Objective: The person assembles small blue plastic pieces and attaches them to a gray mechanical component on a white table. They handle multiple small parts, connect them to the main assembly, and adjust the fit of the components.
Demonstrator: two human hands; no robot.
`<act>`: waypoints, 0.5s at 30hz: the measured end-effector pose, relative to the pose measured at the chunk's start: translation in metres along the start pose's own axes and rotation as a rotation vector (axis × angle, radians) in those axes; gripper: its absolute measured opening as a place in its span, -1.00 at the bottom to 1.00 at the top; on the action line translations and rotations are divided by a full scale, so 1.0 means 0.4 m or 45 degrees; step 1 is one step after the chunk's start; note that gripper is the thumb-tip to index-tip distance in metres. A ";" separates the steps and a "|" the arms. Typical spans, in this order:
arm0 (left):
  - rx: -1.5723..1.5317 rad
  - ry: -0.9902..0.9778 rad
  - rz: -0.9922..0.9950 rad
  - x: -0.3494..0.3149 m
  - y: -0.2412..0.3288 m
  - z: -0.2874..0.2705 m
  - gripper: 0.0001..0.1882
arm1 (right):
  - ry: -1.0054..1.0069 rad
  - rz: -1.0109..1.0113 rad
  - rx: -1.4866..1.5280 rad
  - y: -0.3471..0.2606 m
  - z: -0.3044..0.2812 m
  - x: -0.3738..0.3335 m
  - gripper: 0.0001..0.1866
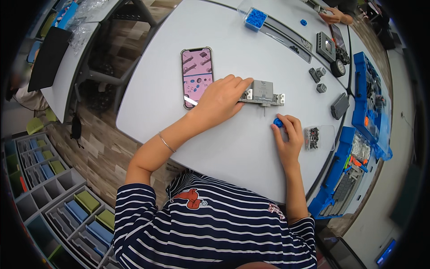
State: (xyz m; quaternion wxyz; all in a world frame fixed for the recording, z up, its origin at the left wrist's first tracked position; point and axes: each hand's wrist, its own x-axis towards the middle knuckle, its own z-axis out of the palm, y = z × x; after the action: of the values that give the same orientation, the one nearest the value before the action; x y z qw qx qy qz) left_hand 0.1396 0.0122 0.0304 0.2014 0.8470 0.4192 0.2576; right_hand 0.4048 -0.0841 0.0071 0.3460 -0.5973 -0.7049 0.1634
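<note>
My left hand [224, 99] grips the left end of a grey building-block assembly [263, 92], a boxy grey block fixed on a beam with light connectors at both ends. A thin axle sticks out from the beam toward me. Between the thumb and forefinger of my right hand [290, 136] is a small round blue wheel-like piece [278, 122], just to the near right of that axle and apart from it. Left of my left hand lies a phone [197, 71] showing pictures of building parts on a pink screen; my hand hides its lower right edge.
A box of small blue pieces [255, 19] stands at the far side, beside a grey tray [286, 41]. Near my right hand sits a clear box of dark pieces [312, 137]. Blue part cases [329, 197] line the right. Another person's hand [332, 16] is at the far right.
</note>
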 end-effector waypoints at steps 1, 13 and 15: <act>-0.030 0.022 0.021 0.000 -0.006 0.004 -0.36 | -0.013 -0.013 0.011 0.001 0.003 0.003 -0.63; -0.084 0.145 -0.086 0.018 -0.027 0.010 -0.76 | 0.001 -0.049 0.072 0.007 0.021 0.025 -0.61; -0.079 0.171 -0.118 0.022 -0.032 0.009 -0.76 | -0.010 -0.064 0.093 0.004 0.030 0.034 -0.62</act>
State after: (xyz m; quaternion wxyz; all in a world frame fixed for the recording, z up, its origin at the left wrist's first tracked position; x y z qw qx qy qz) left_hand 0.1385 0.0261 0.0227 0.2107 0.8007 0.4624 0.3172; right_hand 0.3973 -0.0685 0.0016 0.3689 -0.5656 -0.7147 0.1825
